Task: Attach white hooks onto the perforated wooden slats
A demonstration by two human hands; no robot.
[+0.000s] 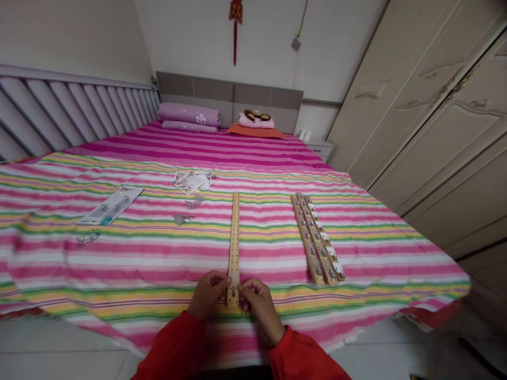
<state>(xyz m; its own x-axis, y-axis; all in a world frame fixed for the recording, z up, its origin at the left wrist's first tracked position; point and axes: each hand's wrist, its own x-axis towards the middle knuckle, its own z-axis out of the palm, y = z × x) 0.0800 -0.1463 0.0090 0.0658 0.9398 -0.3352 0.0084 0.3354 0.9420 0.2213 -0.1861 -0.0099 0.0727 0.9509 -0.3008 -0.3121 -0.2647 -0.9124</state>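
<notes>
A long narrow wooden strip with rows of holes (234, 237) lies lengthwise on the striped cloth in front of me. Near its close end sits a small shiny metal fitting (233, 289), too small to make out well. My left hand (209, 293) is closed in a pinch at the strip's left edge, thumb and forefinger against the wood beside the fitting. From the other side, my right hand (257, 302) pinches right by the fitting; what is between its fingertips is hidden. Farther right lie several similar strips (317, 240) side by side, with metal pieces and white tags along them.
On the striped cloth (158, 274) to the left are a flat package (113, 206), a small wire-like bundle (87, 237), clear plastic bits (182, 218) and a pile of small packets (192, 182). Pillows (189, 115) rest at the headboard; a wardrobe (428, 105) stands right.
</notes>
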